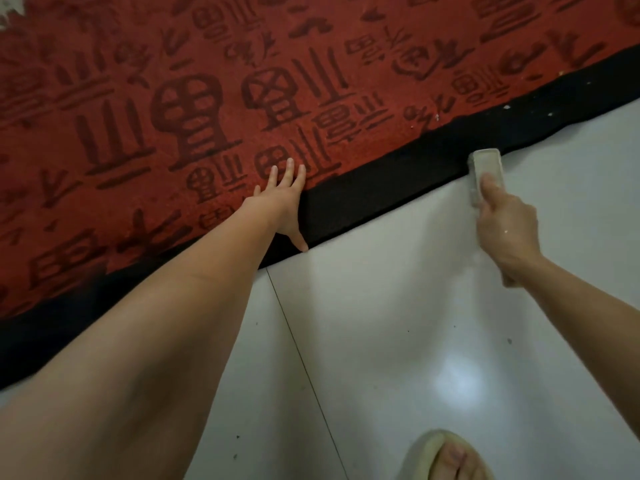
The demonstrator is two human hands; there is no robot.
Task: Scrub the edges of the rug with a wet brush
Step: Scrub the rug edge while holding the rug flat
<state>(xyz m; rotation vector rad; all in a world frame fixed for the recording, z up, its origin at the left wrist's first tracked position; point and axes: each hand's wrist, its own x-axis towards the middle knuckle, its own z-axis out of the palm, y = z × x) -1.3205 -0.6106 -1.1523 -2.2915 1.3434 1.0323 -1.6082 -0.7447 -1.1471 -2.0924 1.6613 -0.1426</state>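
Nearest, the left hand [285, 199] lay flat with fingers spread, pinning the rug [207, 98] — likely steadying it — while the right hand [507, 226] gripped the brush [483, 171] at its black edge [398, 174].

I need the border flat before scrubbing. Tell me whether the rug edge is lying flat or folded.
Flat. The rug's black border lies spread on the floor with no fold visible, the left hand pressing it down.

Dim, soft indoor light, a pale glare patch on the glossy floor tiles [457, 379], and wide-angle bending at the edges.
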